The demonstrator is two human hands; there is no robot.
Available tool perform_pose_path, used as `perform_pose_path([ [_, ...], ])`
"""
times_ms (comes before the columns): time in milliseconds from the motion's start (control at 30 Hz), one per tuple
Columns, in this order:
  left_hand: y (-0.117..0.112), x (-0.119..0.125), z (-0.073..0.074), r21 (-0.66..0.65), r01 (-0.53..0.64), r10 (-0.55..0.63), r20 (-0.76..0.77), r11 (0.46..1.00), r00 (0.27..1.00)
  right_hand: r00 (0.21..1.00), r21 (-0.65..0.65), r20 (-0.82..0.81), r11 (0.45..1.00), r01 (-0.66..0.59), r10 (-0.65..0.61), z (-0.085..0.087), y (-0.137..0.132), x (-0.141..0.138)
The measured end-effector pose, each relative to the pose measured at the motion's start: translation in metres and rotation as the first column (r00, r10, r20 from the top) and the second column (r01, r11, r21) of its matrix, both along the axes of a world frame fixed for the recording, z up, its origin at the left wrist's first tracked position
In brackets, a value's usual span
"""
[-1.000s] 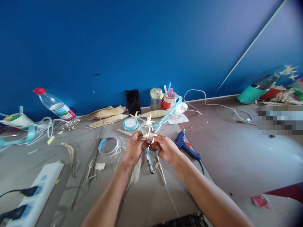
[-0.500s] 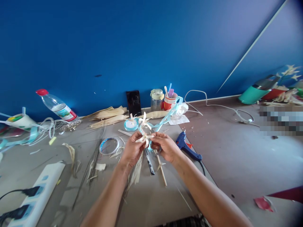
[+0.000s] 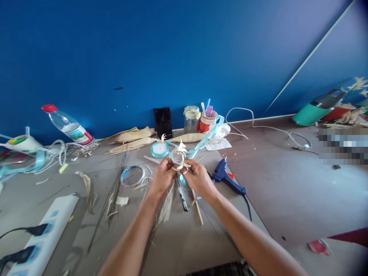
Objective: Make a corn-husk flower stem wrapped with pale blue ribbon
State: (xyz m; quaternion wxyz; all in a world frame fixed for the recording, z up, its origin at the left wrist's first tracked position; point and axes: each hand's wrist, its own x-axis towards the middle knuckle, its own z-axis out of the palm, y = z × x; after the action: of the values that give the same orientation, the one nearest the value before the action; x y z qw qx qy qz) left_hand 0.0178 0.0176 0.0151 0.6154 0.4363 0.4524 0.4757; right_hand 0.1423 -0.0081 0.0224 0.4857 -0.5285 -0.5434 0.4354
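Note:
Between the fingertips of both hands is a pale corn husk flower [image 3: 180, 167] with curled petals. It sits on a small ring wrapped in light blue ribbon [image 3: 171, 155], which bears more husk petals at its far side. My left hand [image 3: 162, 179] pinches the flower from the left, its fingers closed. From the right, my right hand [image 3: 199, 179] pinches the other side, thumb and fingers together. A roll of blue ribbon [image 3: 160, 149] lies just beyond. Below the hands are a black pen [image 3: 183, 197] and a thin wooden stick [image 3: 197, 209].
A blue glue gun [image 3: 227, 178] lies right of my hands. To the left are a tape roll [image 3: 122, 177], thin wires [image 3: 100, 218] and a white power strip [image 3: 59, 226]. Dried husks [image 3: 129, 140], a phone [image 3: 162, 122], a jar [image 3: 191, 119] and a red cup [image 3: 207, 122] line the wall.
The flower and ring have tilted in my hands, so the ring's opening shows more. My right hand has shifted slightly; both hands keep their pinch.

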Motion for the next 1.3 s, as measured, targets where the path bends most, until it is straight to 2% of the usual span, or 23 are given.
perform_pose_path([
  [133, -0.001, 0.000, 0.002, 0.022, 0.003, -0.002, -0.045, 1.000, 0.999, 0.996, 0.012, 0.060, 0.998, 0.068, -0.069, -0.008, 0.002, -0.001],
  [233, -0.001, -0.001, 0.001, 0.034, 0.009, -0.007, -0.045, 0.999, 0.999, 0.996, -0.040, -0.057, 0.997, 0.066, -0.068, -0.011, 0.004, -0.001],
  [367, -0.001, -0.002, -0.001, 0.046, 0.002, 0.001, -0.060, 0.999, 0.998, 0.961, -0.169, -0.275, 0.985, -0.021, -0.027, -0.006, 0.005, -0.001],
  [500, 0.000, -0.002, -0.001, 0.096, 0.000, 0.013, -0.132, 0.995, 0.991, 0.957, -0.250, -0.291, 0.966, -0.071, -0.005, -0.002, 0.006, 0.000],
  [700, 0.000, -0.002, -0.001, 0.174, 0.005, 0.036, -0.234, 0.985, 0.972, 0.976, -0.293, -0.217, 0.955, -0.050, -0.016, -0.006, 0.007, 0.002],
  [933, 0.001, -0.004, 0.000, 0.172, 0.014, 0.031, -0.256, 0.985, 0.966, 0.980, -0.280, -0.197, 0.959, -0.032, -0.025, -0.014, 0.008, -0.001],
  [1167, 0.002, -0.005, 0.000, 0.216, -0.012, 0.093, -0.369, 0.976, 0.925, 0.996, -0.141, 0.092, 0.989, 0.035, -0.022, -0.012, 0.006, -0.002],
  [1300, 0.003, -0.005, 0.000, 0.223, -0.011, 0.096, -0.373, 0.975, 0.923, 0.985, -0.086, 0.171, 0.995, 0.054, -0.039, -0.007, 0.004, -0.002],
])
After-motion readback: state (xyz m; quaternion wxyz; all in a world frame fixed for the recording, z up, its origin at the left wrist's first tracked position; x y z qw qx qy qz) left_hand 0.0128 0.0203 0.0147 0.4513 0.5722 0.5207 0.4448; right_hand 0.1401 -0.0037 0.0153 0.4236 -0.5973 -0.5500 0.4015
